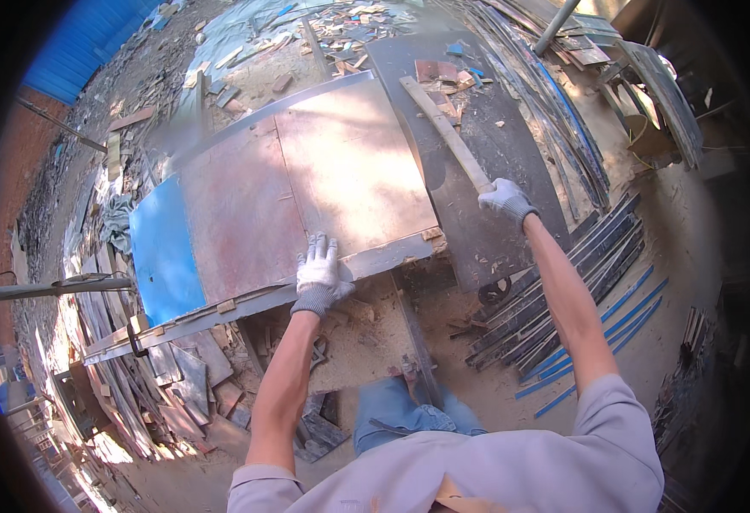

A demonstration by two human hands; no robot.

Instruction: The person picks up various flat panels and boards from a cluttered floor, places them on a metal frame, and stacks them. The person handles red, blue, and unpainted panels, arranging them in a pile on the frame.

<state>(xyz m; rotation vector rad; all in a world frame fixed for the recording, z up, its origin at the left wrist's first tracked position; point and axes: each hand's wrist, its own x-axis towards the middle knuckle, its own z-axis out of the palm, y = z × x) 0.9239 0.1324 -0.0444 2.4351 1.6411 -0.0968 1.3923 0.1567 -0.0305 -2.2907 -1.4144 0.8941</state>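
Note:
My left hand (318,276), in a knitted work glove, lies palm down at the near edge of a worn plywood worktop. Its fingers rest by the seam between a reddish board (240,218) and a paler, sunlit board (356,160). A blue panel (164,247) forms the worktop's left end. My right hand (508,200), gloved too, grips the near end of a long wooden strip (447,133). That strip slants away over a dark sheet (510,138) to the right of the worktop. Along the worktop's front runs a grey rail (384,255).
Offcuts (438,70) lie on the dark sheet's far end. To my right are stacked dark strips (561,288) and several blue strips (625,320) on the ground. A metal clamp (134,340) hangs at the rail's left end. Scrap wood (189,378) is heaped at lower left.

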